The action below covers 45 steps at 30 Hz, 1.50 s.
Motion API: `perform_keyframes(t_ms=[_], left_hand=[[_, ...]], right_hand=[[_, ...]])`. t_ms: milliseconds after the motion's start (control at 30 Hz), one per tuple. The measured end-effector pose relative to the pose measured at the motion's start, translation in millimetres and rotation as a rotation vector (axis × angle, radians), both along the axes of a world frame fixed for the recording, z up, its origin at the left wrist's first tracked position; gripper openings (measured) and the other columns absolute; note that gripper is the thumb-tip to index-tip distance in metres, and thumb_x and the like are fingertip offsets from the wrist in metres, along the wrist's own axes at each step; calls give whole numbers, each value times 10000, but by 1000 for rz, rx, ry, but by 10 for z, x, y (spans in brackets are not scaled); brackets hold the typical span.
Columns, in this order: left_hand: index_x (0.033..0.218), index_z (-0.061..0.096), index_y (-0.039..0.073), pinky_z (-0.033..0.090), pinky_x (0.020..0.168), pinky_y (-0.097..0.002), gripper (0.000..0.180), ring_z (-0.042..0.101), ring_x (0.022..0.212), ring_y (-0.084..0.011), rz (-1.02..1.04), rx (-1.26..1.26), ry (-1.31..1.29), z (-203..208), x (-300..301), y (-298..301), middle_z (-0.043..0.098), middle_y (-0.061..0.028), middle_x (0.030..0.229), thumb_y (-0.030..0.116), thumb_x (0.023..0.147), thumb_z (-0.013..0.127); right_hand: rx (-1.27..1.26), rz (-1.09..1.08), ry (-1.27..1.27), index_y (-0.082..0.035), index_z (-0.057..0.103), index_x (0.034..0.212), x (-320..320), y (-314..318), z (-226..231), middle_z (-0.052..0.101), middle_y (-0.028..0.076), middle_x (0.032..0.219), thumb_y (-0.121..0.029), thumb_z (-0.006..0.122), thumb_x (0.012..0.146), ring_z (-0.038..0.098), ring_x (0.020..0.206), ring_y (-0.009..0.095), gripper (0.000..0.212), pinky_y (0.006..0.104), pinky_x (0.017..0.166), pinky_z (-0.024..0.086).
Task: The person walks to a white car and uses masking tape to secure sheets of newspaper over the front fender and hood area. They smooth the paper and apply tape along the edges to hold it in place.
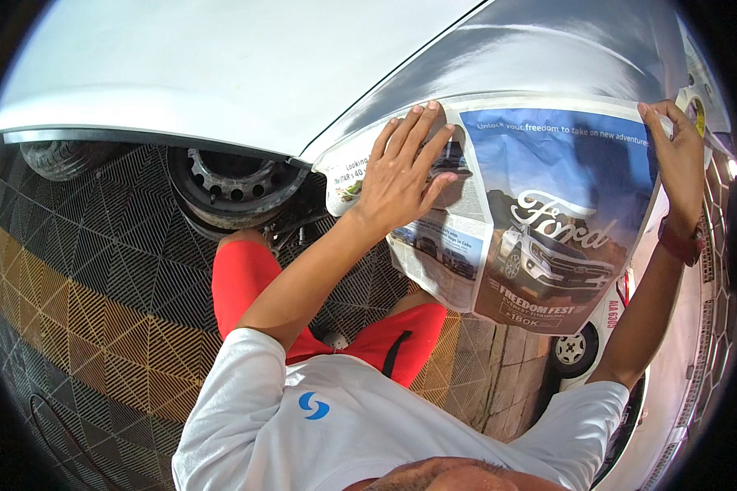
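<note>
A newspaper sheet (pixel 565 221) with a large colour car advertisement hangs against the lower edge of a glossy dark grey car panel (pixel 532 57). A pale strip runs along the sheet's top edge; I cannot tell if it is tape or margin. My left hand (pixel 403 168) lies on the sheet's left part, palm down with fingers spread, its fingertips at the top edge. At the top right corner, my right hand (pixel 675 155) pinches the paper between thumb and fingers. A dark red band circles my right wrist.
A white car panel (pixel 180 74) spans the upper left. Beneath it sits a wheel with a bare steel rim (pixel 237 184), with another tyre (pixel 65 159) farther left. Patterned floor tiles (pixel 98 303) lie below. A white vehicle (pixel 602 331) stands behind the paper's lower right.
</note>
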<state>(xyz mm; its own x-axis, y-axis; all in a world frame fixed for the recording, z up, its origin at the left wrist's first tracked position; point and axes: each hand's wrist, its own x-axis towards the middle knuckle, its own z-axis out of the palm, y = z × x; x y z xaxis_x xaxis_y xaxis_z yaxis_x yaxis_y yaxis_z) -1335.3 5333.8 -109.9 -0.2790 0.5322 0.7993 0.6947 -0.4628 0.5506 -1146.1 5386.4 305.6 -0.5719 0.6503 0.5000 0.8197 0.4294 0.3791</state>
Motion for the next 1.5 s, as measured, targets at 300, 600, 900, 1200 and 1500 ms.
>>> perform_keyframes(t_ms=[300, 600, 900, 1200, 1500], left_hand=[[1591, 508, 136, 268, 1291, -559, 669, 368, 1579, -399, -14, 36, 6, 162, 45, -4, 359, -193, 1737, 532, 1060, 604], [1597, 504, 143, 259, 1298, -554, 687, 359, 1587, -394, -29, 45, 4, 331, 67, -13, 369, -182, 1735, 542, 1048, 614], [1595, 509, 137, 251, 1305, -547, 693, 351, 1593, -382, -22, 40, 50, 508, 99, -7, 371, -181, 1733, 569, 1059, 581], [1591, 516, 129, 273, 1293, -546, 700, 377, 1580, -385, -27, 61, 61, 651, 111, -2, 390, -188, 1722, 575, 1056, 588], [1596, 501, 103, 263, 1293, -548, 713, 366, 1587, -398, -17, 59, 88, 716, 119, 23, 378, -208, 1726, 568, 1062, 586]], right_hand=[[114, 48, -56, -10, 736, 977, -4, -42, -59, 664, 86, 760, -402, 743, 1029, 574, 704, 145, 396, 322, 727, 489], [-28, -152, 38, 8, 737, 996, -129, -221, -61, 682, 100, 779, -401, 745, 1027, 599, 732, 156, 410, 334, 758, 500], [73, -55, -34, 25, 738, 1009, -59, -313, -79, 715, 128, 827, -390, 751, 1025, 595, 740, 168, 415, 335, 755, 498], [16, -19, 49, 8, 707, 914, 61, -222, -42, 579, 26, 739, -359, 777, 1011, 465, 712, 83, 386, 299, 674, 412], [-8, -2, 81, 3, 689, 878, 150, -168, -21, 573, 27, 770, -361, 793, 981, 448, 731, 113, 392, 306, 696, 405]])
